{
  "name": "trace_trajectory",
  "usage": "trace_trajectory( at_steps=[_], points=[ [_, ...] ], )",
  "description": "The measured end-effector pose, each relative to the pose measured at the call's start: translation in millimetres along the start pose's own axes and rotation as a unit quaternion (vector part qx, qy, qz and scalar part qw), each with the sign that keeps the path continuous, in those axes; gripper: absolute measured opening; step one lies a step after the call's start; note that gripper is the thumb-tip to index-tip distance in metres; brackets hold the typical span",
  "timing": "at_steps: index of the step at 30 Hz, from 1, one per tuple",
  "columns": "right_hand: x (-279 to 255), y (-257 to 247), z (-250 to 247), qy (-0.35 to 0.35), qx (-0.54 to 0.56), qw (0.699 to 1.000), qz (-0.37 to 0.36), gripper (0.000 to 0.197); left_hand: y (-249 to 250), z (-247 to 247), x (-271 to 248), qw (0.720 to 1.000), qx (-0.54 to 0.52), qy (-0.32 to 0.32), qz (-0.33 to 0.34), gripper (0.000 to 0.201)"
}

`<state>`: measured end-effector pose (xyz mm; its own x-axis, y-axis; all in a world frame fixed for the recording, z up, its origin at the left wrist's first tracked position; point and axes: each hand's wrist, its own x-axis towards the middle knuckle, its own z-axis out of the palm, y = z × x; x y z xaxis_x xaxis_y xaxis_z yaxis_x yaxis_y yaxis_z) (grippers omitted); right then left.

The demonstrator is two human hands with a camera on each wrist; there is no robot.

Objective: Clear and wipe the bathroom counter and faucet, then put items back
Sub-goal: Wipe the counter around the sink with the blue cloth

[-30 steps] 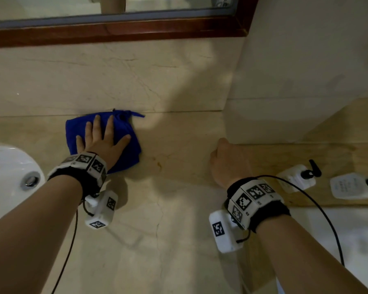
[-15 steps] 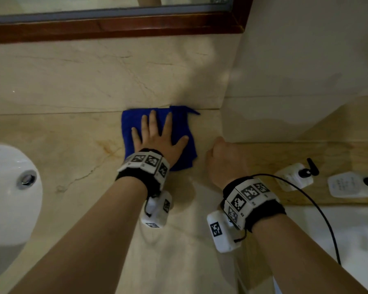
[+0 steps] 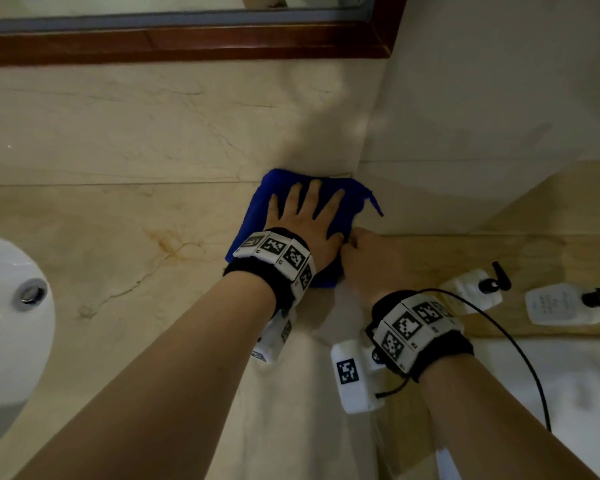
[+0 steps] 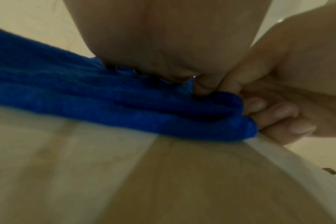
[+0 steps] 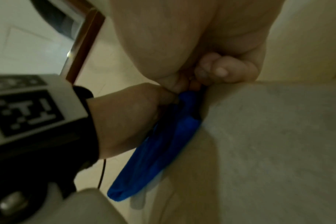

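A folded blue cloth (image 3: 252, 230) lies on the beige marble counter (image 3: 118, 278), pushed into the back right corner where the backsplash meets the side wall. My left hand (image 3: 302, 220) presses flat on it with fingers spread and straight. The left wrist view shows the cloth (image 4: 125, 106) in thick folds under my palm. My right hand (image 3: 371, 261) sits as a fist at the counter's right edge, right against the cloth's near corner. Its curled fingers (image 4: 269, 112) hold nothing that I can see. In the right wrist view, the cloth (image 5: 163, 151) runs along the counter's edge.
A white sink basin (image 3: 7, 323) with a metal drain is at the left. Two white pump bottles (image 3: 471, 292) (image 3: 561, 303) stand on a lower wooden ledge to the right. A wood-framed mirror (image 3: 187, 43) hangs above the backsplash. A white wall (image 3: 482, 116) bounds the counter on the right.
My left hand has slid the cloth rightward along the back of the counter, from near the sink into the corner beside my right hand. The right hand stayed put.
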<state>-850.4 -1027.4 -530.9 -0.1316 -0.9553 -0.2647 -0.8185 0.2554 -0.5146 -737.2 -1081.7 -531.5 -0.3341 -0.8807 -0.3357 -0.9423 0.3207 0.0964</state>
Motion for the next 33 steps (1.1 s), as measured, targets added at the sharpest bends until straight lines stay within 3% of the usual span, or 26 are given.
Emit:
trace_trajectory(
  at_steps=[5, 9, 15, 19, 21, 22, 23, 24, 27, 28, 33],
  points=[
    [-1, 13, 4, 0.027, 0.121, 0.992, 0.013, 0.037, 7, 1, 9, 0.999, 0.007, -0.007, 0.035, 0.069],
    [-11, 18, 6, 0.044, 0.29, 0.952, 0.083, 0.03, 15, 5, 14, 0.999, 0.001, -0.005, 0.052, 0.068],
    [-16, 23, 8, 0.035, 0.398, 0.899, 0.177, 0.025, 16, 10, 11, 0.999, -0.001, 0.0, 0.05, 0.069],
    [-36, 29, 10, 0.008, 0.328, 0.931, 0.161, 0.039, 20, 14, -3, 0.999, 0.007, -0.008, 0.05, 0.069],
    [-54, 35, 15, 0.035, 0.299, 0.95, 0.083, 0.04, 23, 18, -16, 0.998, 0.018, -0.005, 0.055, 0.069],
    [-60, 37, 14, -0.039, 0.317, 0.943, 0.093, 0.035, 24, 20, -23, 0.998, 0.023, -0.004, 0.056, 0.068],
    [-66, 46, 19, -0.06, 0.271, 0.956, 0.09, 0.023, 26, 23, -29, 0.998, 0.027, -0.004, 0.056, 0.068],
    [-71, 55, 22, -0.034, 0.179, 0.982, 0.05, 0.008, 27, 25, -35, 0.998, 0.03, -0.004, 0.054, 0.068],
    [-89, 50, 18, -0.115, 0.185, 0.975, 0.052, 0.016, 32, 31, -50, 0.998, 0.028, -0.012, 0.048, 0.068],
    [-94, 55, 21, -0.076, 0.172, 0.982, 0.026, 0.024, 33, 33, -55, 0.999, 0.027, -0.014, 0.045, 0.068],
    [-124, 54, 21, -0.107, 0.135, 0.983, 0.067, 0.031, 40, 44, -85, 0.999, 0.023, -0.013, 0.041, 0.069]
  ],
)
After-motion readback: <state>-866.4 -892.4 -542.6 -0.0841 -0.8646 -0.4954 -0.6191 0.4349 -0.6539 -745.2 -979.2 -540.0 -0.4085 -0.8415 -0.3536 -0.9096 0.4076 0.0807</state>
